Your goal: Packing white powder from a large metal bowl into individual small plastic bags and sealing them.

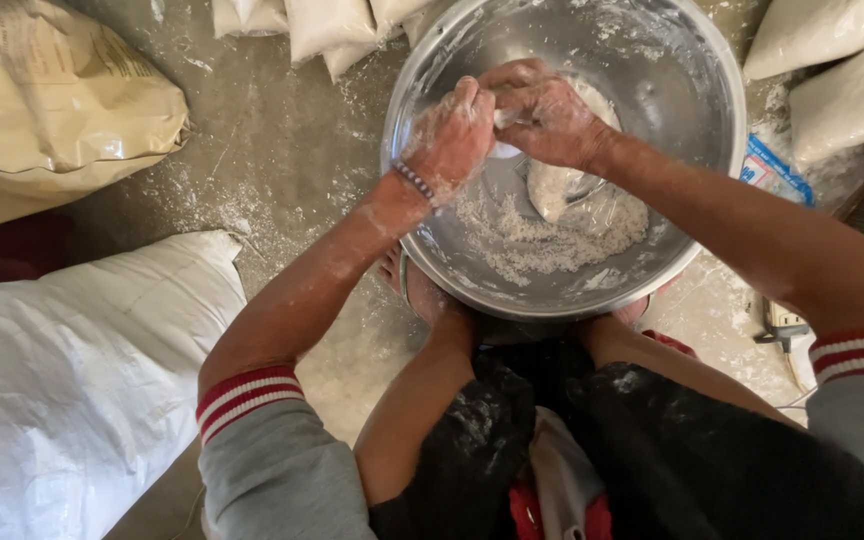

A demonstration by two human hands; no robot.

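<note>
A large steel bowl [697, 230] sits on the floor between my knees, with a layer of white flour [542, 235] in its bottom. Over the bowl my left hand [452, 135], dusted white and with a bead bracelet at the wrist, is closed on the neck of a small clear plastic bag of flour [552, 185]. My right hand [542, 112] grips the same neck from the other side, its fingers touching the left hand. The filled bag hangs down into the bowl below both hands.
A big white woven sack [72, 380] lies at the left, a tan paper sack [52, 100] at the upper left. Filled white bags [327, 25] lie beyond the bowl, and more [842, 90] at the right. Flour dusts the concrete floor [272, 170].
</note>
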